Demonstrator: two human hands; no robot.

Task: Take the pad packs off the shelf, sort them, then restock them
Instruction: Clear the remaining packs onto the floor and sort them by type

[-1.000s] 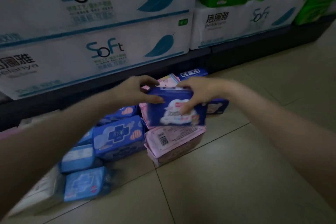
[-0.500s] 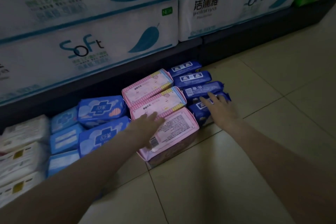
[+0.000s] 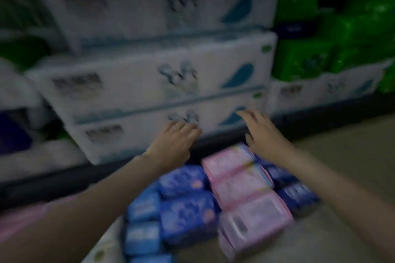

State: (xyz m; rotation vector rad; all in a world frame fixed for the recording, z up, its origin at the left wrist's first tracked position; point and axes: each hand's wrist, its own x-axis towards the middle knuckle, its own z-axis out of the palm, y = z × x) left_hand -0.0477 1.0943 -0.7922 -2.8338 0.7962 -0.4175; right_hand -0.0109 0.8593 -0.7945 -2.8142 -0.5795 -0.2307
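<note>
The picture is blurred. Both hands hang in the middle of the frame in front of the lowest white carton [image 3: 149, 134], holding nothing: left hand [image 3: 173, 145] with fingers loosely together, right hand [image 3: 264, 134] with fingers spread apart. Below them, pad packs lie sorted in rows on the tiled floor [image 3: 346, 156], tight against the dark shelf edge [image 3: 64, 179]: soft glossy blue packs [image 3: 186, 215] left of centre, pink packs [image 3: 241, 186] in the middle, dark blue packs [image 3: 299, 196] to their right. Bare floor opens at lower right. Green packs [image 3: 320, 53] fill the upper right
</note>
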